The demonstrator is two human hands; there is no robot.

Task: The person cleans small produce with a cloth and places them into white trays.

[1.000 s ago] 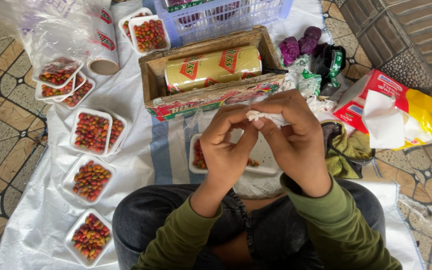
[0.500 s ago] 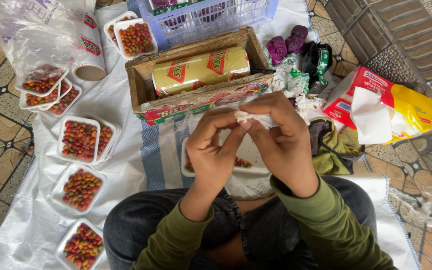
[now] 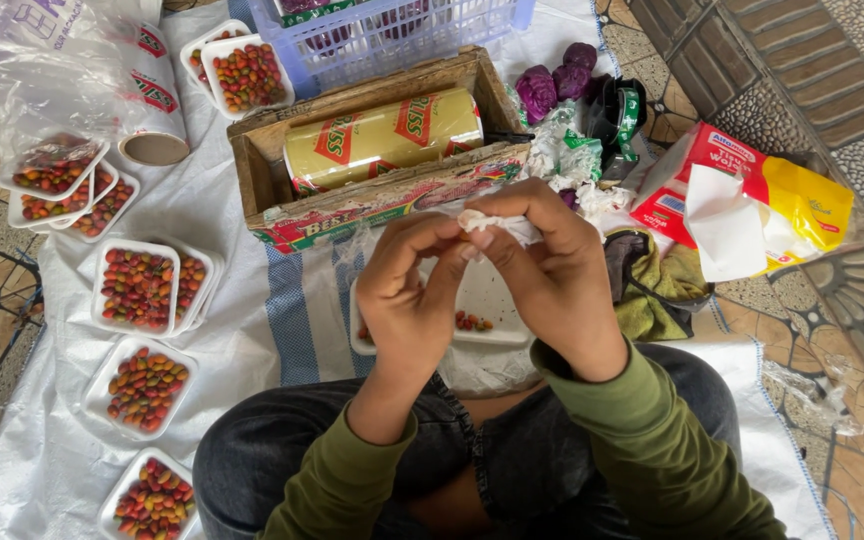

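Note:
Both hands meet above my lap, over a white foam tray (image 3: 487, 300) that holds a few small red and green fruits. My right hand (image 3: 547, 275) pinches a crumpled white tissue (image 3: 492, 222) between thumb and fingers. My left hand (image 3: 407, 295) curls against it, fingertips on the same tissue. What the tissue wraps is hidden. Just beyond the hands stands a wooden box (image 3: 252, 170) with a gold roll of cling film (image 3: 382, 135) in it.
Several filled foam trays of small fruits (image 3: 137, 285) lie on the white sheet (image 3: 242, 330) at left. A blue plastic crate (image 3: 392, 35) stands at the back. A red and yellow tissue pack (image 3: 752, 195), purple fruits (image 3: 552, 85) and a green cloth (image 3: 657, 295) sit right.
The hands have stayed together on the tissue, fingers shifting slightly. The view has drifted a little, so the trays and box sit a bit higher and further left.

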